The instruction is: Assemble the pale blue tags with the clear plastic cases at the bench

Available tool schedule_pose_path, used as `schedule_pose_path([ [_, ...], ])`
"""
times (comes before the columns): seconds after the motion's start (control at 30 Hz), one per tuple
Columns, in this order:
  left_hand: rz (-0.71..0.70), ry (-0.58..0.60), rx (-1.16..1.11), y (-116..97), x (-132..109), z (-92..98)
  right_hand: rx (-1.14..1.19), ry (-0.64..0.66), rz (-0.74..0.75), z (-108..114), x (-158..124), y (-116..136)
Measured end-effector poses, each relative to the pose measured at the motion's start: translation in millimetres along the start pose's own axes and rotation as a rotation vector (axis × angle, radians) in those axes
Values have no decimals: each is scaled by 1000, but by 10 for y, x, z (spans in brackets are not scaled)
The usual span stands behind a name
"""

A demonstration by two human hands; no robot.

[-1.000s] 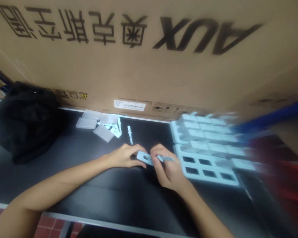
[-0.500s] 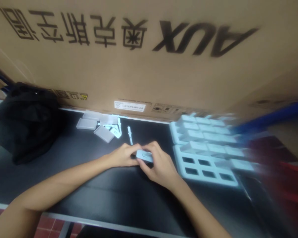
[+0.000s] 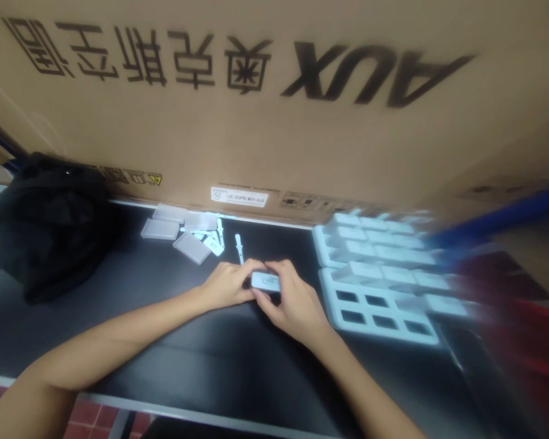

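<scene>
A small light-blue box (image 3: 265,281) is held between both hands over the dark table. My left hand (image 3: 229,284) grips its left end with thumb and fingers. From the right, my right hand (image 3: 297,300) pinches it, thumb below and fingers along the far side. Just beyond my left hand lies a light-blue stick-like part (image 3: 239,247), its near end close to my fingers. Farther left are several translucent grey covers (image 3: 192,247), with a flat light-blue piece (image 3: 213,245) and several thin light-blue parts among them.
At the right, a light-blue rack (image 3: 379,334) with rectangular openings holds several light-blue blocks. A black bag (image 3: 50,231) sits at the left. Behind the table (image 3: 201,378) stands a large cardboard box (image 3: 256,140). A blue bar (image 3: 507,213) crosses at the right.
The light-blue box is tilted a little differently between my hands, and the fingers of both hands have shifted slightly around it.
</scene>
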State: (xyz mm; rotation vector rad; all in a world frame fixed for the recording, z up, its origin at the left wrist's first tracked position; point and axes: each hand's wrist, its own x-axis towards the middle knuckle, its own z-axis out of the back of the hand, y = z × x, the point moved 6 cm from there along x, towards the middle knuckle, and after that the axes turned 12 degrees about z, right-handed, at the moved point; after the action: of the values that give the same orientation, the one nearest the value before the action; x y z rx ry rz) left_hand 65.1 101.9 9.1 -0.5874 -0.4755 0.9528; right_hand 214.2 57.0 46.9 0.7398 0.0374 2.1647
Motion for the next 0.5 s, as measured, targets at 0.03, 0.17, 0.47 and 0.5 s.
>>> schedule_pose_path([
  [0.03,11,-5,-3,7,-1,2,-5,-2,-4,-10,-3,-4],
  [0.17,32,0,-87,48,-11,-20,-28,-44,-8,-26,-14,17],
  [0.47,35,-72,-205,137,-50,-94,-75,-113,0,-4,-15,38],
  [0.5,19,-77,-202,114,-63,-84,-75,-108,2,-4,-14,31],
])
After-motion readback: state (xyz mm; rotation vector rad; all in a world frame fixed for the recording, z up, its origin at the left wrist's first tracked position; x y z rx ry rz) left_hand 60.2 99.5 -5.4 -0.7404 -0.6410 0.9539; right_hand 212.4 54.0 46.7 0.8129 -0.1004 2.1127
